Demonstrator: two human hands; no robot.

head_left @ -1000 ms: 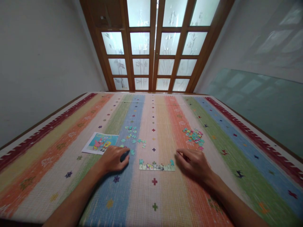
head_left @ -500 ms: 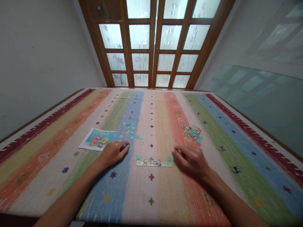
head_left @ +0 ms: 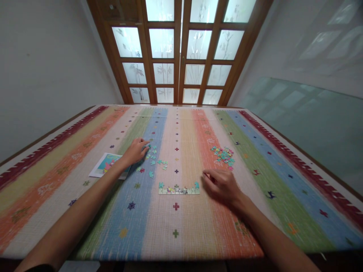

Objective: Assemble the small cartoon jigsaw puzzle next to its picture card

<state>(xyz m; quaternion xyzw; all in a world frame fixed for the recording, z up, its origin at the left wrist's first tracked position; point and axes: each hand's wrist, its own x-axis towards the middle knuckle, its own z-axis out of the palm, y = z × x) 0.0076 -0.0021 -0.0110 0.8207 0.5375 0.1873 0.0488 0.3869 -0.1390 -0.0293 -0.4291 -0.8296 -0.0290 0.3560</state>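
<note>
My left hand (head_left: 136,152) reaches over the loose teal jigsaw pieces (head_left: 153,152) on the blue stripe, index finger stretched out and thumb apart. Its fingertips are at the upper left piece, and I cannot tell whether they touch it. My right hand (head_left: 221,184) rests on the orange stripe with its fingers curled closed, and nothing shows in them. Between the hands lies a joined strip of jigsaw pieces (head_left: 179,191), with a teal piece standing up at each end. My left forearm partly covers the printed reference picture (head_left: 105,163).
A heap of mixed jigsaw pieces (head_left: 223,155) lies beyond my right hand. The striped tablecloth (head_left: 187,230) covers the table. Wooden doors with glass panes (head_left: 161,43) stand at the far end, and a pale glass panel (head_left: 306,124) leans at the right.
My left hand has moved forward from beside the picture to the far loose pieces, its fingers straightening. My right hand keeps its place by the strip. The view has shifted slightly.
</note>
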